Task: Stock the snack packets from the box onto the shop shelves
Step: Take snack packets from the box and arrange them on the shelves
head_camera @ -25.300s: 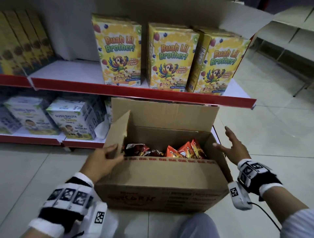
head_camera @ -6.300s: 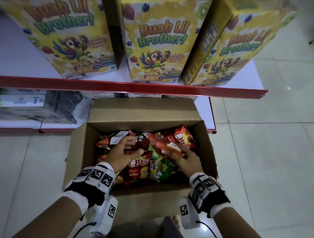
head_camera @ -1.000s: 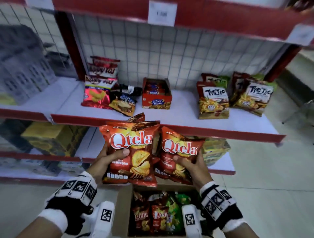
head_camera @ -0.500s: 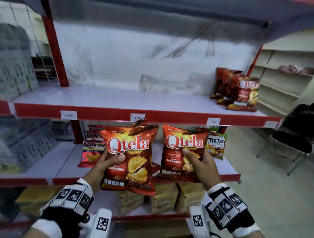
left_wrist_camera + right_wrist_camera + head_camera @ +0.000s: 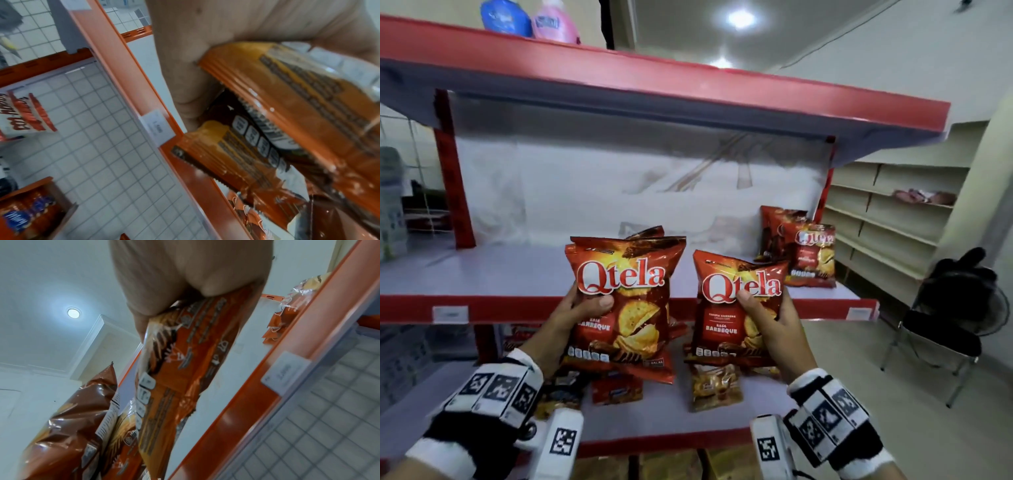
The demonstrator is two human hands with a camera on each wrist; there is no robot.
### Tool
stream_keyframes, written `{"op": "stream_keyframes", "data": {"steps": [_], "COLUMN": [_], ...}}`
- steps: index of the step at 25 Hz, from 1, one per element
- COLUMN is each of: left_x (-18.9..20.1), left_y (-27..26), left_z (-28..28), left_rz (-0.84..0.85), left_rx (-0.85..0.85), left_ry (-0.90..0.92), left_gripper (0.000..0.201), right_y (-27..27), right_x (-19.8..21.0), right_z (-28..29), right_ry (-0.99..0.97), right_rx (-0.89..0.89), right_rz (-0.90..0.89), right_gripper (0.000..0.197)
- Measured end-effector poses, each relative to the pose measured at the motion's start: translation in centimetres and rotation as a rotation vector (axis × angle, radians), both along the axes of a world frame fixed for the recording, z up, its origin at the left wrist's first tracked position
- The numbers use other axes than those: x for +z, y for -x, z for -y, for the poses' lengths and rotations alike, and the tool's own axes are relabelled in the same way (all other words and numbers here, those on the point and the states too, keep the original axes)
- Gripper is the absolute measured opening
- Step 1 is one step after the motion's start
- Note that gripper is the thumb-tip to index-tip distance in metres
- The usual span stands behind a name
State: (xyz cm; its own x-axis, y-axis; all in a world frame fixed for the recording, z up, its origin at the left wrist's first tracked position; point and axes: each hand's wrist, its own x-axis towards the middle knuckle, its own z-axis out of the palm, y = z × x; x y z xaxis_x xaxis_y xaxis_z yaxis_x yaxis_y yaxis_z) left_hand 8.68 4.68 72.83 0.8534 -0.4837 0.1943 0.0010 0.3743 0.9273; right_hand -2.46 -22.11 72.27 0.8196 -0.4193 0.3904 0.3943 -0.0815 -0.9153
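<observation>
Both hands clamp Qtela packets: left hand [image 5: 582,310], right hand [image 5: 774,320]. Best stand them left of the shelved Qtela packets [image 5: 803,250], upright, labels forward.

- Wore a black wrist wrap [image 5: 472,435] on the left forearm, edged with white cuffs.
- Carried a row of white square tags printed with black patterns across the wrap's top.
- Had a white camera block [image 5: 560,442] with one such tag beneath the left wrist.
- Bore the same black wrap [image 5: 835,421] and white block [image 5: 768,448] on the right.
</observation>
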Motion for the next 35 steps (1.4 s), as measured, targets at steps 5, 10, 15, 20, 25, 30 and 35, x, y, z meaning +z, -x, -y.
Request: {"op": "stream_keyframes", "data": {"steps": [5,10,15,20,25,30,35], "left_x": [2.2,3.3,3.6,5.0,6.2,8.4,8.4], "left_y": [-1.4,-2.0,-2.1,-3.2,-5.7,-11.1,-17.0], "left_z": [5.9,11.7,16.7,20.2,22.6,25.2,29.5], "left_rz": [0.089,0.141,0.163,0.181,0.189,0.17,0.121], "left_rx": [0.032,0.11,0.134,0.122,0.09,0.105,0.028], "left_ry": [0.017,0.013,0.007,-0.038,-0.107,-0.175,-0.272], "left_gripper": [0.072,0.106,0.107,0.114,0.103,0.107,0.115], "right_y": [0.8,-0.6,-4.1,-6.1,-5.8,-5.8,-6.8], "right_x": [4.2,7.8,6.9,4.6,4.4,5.1,3.7], "right_z": [7.7,17.4,23.7,25.0,24.7,23.7,23.2], "right_ry": [0.057,0.063,0.005,0.13,0.19,0.226,0.167], "right_rx": [-0.07,-0.276,-0.329,-0.343,-0.412,-0.408,-0.383], "right_rz": [0.033,-0.008,-0.134,-0.315,-0.295,-0.277,-0.283], "right_gripper": [0.059,0.086,0.068,0.068,0.083,0.098,0.11]}}
